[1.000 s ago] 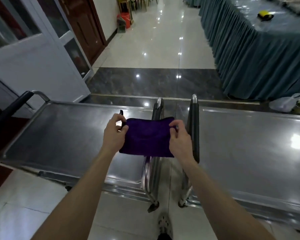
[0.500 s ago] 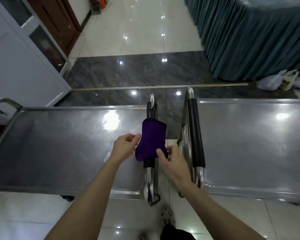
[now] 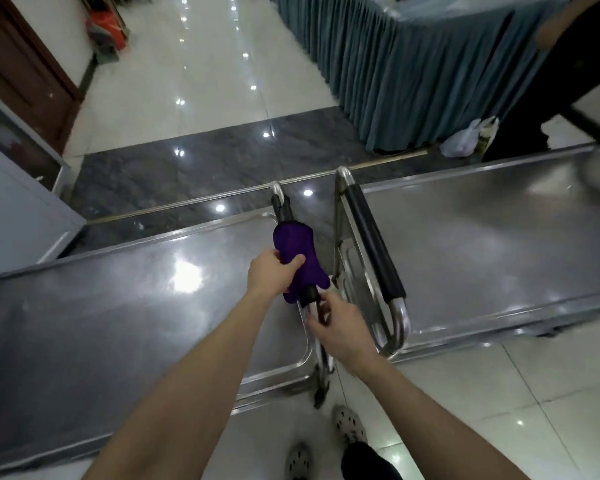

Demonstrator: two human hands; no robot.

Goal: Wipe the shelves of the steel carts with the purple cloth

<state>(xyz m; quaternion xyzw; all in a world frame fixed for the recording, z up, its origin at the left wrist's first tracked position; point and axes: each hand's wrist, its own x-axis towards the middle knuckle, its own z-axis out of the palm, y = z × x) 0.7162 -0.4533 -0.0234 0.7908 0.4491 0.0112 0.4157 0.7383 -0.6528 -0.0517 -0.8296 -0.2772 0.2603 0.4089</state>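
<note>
Hands meet at one handle. Of the two, the left hand [image 3: 274, 276] grips the purple cloth [image 3: 293, 242], thumb over the top, and presses it round the left cart handle [image 3: 282, 210], over which the cloth hangs folded; the grip probably keeps it from sliding off the bar. Just below, the right hand [image 3: 342, 329] has its fingers curled at the bare steel bend under the cloth's lower corner; whether they pinch tube or cloth cannot be told. This handle stands at the right edge of the left cart shelf [image 3: 118, 306], beside the right cart handle [image 3: 371, 244] and the right cart shelf [image 3: 499, 244]. The cloth touches neither shelf, so wiping them appears not yet begun.
</note>
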